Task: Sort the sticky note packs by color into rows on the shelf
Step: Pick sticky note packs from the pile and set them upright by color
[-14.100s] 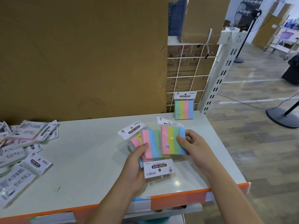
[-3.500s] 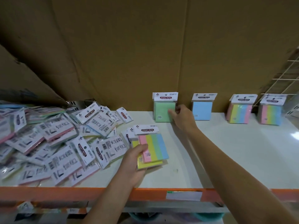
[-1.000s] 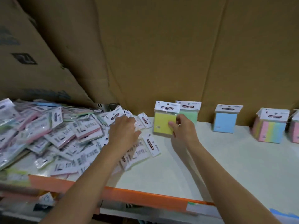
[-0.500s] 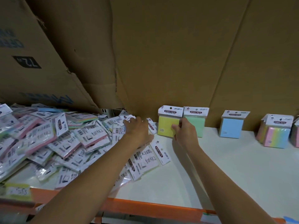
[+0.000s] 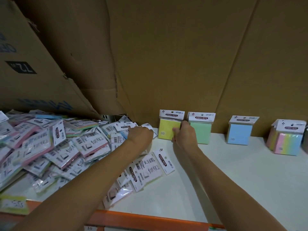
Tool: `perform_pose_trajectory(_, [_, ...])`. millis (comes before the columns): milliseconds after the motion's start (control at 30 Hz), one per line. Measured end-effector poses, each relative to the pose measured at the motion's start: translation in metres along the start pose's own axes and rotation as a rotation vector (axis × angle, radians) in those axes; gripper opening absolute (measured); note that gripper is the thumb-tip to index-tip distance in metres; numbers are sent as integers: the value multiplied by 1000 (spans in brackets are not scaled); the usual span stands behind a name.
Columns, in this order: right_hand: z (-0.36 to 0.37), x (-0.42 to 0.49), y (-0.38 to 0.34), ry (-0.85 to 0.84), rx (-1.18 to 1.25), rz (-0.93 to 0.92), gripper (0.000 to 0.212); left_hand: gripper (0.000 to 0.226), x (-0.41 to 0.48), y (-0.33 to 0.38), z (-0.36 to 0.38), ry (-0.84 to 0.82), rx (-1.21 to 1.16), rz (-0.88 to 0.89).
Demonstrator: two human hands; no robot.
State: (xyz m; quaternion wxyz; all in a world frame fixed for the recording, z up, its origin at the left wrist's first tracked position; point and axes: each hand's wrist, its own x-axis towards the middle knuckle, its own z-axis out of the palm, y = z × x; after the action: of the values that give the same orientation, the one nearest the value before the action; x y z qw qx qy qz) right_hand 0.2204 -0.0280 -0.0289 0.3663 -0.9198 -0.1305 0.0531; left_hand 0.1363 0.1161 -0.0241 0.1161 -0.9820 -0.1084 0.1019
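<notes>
Left of frame, the loose heap of packs (image 5: 55, 147) sprawls over the shelf (image 5: 233, 172) — left hand (image 5: 140, 136) curled into it, grip unclear; right hand (image 5: 185, 135) pinches the upright yellow pack (image 5: 168, 129) mid-frame — green pack (image 5: 202, 130) just beside.

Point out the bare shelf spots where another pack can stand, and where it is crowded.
Bare shelf lies in front of the standing packs. There are gaps between the green pack and blue pack, and between the blue and striped pack. The loose pile crowds the left; the yellow pack and green nearly touch.
</notes>
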Motion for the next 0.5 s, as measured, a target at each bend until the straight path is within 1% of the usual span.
perform_pose_trajectory(100, [4,3,-7,-3,6,12,23,34,-2,-3,-2,0,-64,-17])
perform_pose_trajectory(167, [7,3,-11,-6,11,22,24,58,0,-5,-5,-59,-100,-64])
perform_pose_trajectory(200, [9,4,-12,-6,9,28,25,67,2,-5,-6,-94,-93,-80])
perform_pose_trajectory(233, [9,3,-13,-6,9,33,25,68,4,-5,-7,-116,-90,-93])
perform_pose_trajectory(267, [9,3,-13,-6,13,36,25,66,6,-5,-8,-125,-94,-107])
perform_pose_trajectory(400, [8,1,-12,-5,16,33,26,42,12,-7,-16,-128,-98,-121])
perform_pose_trajectory(433, [8,0,-11,-4,15,26,26,40,11,-7,-16,-133,-66,-113])
perform_pose_trajectory(500, [8,-2,-10,8,23,16,24,38,5,-7,-13,-88,37,-73])
